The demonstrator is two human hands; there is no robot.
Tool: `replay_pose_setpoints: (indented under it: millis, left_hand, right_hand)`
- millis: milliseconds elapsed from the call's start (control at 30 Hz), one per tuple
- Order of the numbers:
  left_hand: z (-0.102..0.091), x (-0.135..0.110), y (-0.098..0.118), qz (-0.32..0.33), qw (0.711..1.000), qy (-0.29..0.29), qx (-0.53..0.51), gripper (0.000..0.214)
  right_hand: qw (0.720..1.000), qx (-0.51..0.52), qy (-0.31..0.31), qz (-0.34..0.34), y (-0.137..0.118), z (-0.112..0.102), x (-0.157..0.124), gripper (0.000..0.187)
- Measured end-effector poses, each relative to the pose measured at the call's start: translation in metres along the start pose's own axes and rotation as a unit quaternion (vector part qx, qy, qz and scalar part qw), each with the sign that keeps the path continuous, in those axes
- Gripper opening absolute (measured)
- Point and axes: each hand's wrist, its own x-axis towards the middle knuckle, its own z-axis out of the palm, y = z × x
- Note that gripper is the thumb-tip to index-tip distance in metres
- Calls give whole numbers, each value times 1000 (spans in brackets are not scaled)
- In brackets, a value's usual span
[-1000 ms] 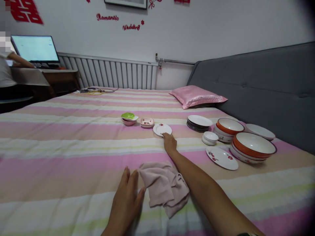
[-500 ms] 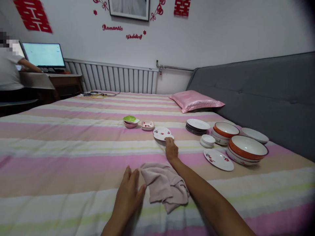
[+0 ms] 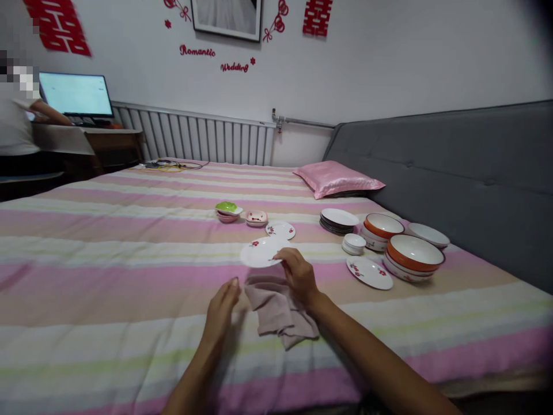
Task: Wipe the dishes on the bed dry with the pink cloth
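My right hand (image 3: 299, 273) pinches the near right rim of a small white plate (image 3: 261, 252) with red flowers, holding it up over the bed. Beneath it lies a crumpled greyish-pink cloth (image 3: 276, 314). To the left of the cloth, my left hand (image 3: 222, 302) hovers with its fingers stretched out and nothing in it. Another flowered plate (image 3: 280, 230) rests on the bedspread just beyond the held one. Farther left are a pink dish (image 3: 256, 218) and a green leaf-shaped dish (image 3: 227, 207) stacked on a pink one.
On the right stand stacked orange-rimmed bowls (image 3: 415, 253), a stack of plates (image 3: 340, 219), small white dishes (image 3: 354, 243) and a flowered plate (image 3: 369, 273). A pink pillow (image 3: 339, 177) lies by the grey headboard (image 3: 488, 167). A person (image 3: 17, 127) sits at a desk, far left.
My right hand has lifted the flowered plate off the bed and brought it nearer, uncovering another plate underneath. My left hand has moved slightly up. The view has shifted a little.
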Motion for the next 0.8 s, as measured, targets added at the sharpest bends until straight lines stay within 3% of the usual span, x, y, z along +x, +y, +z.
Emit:
replay_pose_setpoints:
  millis: [100,200,300,367,433,533,600,633,700,800]
  left_hand:
    - [4,-9,19,-110,968,-63,-215,37]
    - [3,-11,26,-167,946,-48,-274,35]
    - [3,-7,20,-169,953,33,-249,32]
    - [3,-4,16,-124,959,91,-237,30]
    - [3,-1,15,-84,959,134,-234,27]
    - [3,2,17,-60,956,171,-231,25]
    - [1,2,18,-51,956,173,-230,24]
    - [1,2,18,-48,956,172,-231,24]
    - [1,1,18,-45,955,173,-235,25]
    - [2,-1,17,-48,955,175,-233,26]
  right_hand:
    - [989,70,-58,-118,-28,-7,-14,21]
    - [979,81,-102,-158,-46,-7,-32,24]
    - [993,52,-84,-67,-51,-6,-44,33]
    - [998,20,-57,24,-49,-6,-49,41]
    - [994,-5,-72,80,-45,-6,-52,44]
    - [982,24,-118,148,-40,-1,-54,29]
    - [952,154,-91,249,-36,3,-50,14]
    - [921,233,-61,305,-33,3,-46,8]
    - [845,363,4,393,-23,1,-35,13]
    - [791,424,69,436,-2,-13,-17,30]
